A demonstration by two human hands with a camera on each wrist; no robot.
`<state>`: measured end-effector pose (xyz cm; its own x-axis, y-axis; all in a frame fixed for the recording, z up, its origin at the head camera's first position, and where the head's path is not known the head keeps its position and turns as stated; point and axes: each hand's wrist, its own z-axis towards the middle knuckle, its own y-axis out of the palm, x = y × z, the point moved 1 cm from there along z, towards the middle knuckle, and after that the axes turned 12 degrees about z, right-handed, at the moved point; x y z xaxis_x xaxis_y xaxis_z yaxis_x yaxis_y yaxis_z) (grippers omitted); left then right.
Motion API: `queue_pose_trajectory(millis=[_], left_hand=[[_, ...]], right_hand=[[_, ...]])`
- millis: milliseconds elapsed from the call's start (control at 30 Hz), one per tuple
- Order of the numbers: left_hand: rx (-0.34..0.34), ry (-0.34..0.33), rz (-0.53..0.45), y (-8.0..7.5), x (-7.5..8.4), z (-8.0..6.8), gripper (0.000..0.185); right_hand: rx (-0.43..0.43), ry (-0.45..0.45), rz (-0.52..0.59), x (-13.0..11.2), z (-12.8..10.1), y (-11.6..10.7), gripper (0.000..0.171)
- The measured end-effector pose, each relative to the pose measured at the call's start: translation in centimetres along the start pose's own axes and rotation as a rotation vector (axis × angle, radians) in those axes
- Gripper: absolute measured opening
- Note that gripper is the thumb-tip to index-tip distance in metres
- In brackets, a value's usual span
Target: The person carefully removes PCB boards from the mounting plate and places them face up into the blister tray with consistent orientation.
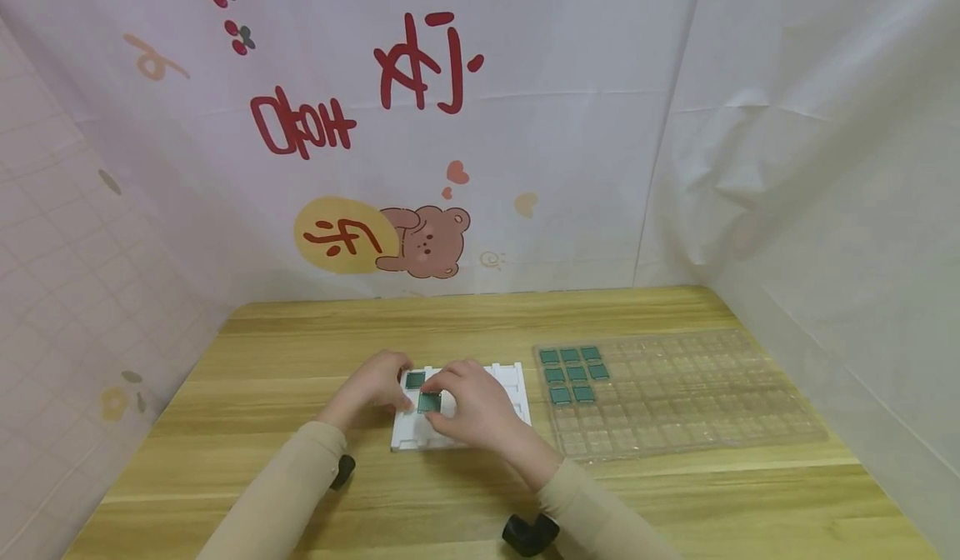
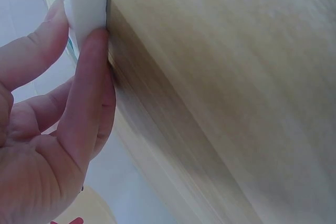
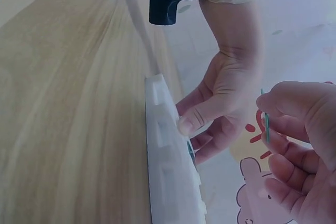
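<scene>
On foam tray [image 1: 510, 377]: one chip [image 1: 415, 380] | left hand [image 1: 372, 387] grips tray | right hand [image 1: 472, 406] pinches chip [image 1: 429, 402]

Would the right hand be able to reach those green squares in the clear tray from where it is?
Probably yes: the green squares lie uncovered in the clear tray, just beside the right hand, though it already pinches one green chip.

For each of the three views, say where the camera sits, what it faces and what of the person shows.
Head: looks down on the table; both hands and sleeves at the white foam tray.
Left wrist: beside the left hand, fingers on the tray's edge.
Right wrist: the right hand pinching a green chip.
All three share the tray.
</scene>
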<state>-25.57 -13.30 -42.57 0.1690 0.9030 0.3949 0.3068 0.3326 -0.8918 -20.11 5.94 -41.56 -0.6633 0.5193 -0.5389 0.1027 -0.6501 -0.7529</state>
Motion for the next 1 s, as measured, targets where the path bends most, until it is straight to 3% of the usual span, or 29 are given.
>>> queue_pose_trajectory(millis=[333, 800, 1000], left_hand=[[-0.003, -0.013, -0.014, 0.0, 0.1, 0.1, 0.056], [-0.005, -0.03, 0.007, 0.2, 0.1, 0.2, 0.061], [-0.006, -0.045, -0.016, 0.2, 0.1, 0.1, 0.065]], right_hand=[[0.03, 0.036, 0.061, 0.3, -0.4, -1.2, 0.026], [0.117, -0.02, 0.12, 2.0, -1.5, -2.5, 0.025], [0.111, 0.004, 0.143, 2.6, -2.1, -3.2, 0.024]])
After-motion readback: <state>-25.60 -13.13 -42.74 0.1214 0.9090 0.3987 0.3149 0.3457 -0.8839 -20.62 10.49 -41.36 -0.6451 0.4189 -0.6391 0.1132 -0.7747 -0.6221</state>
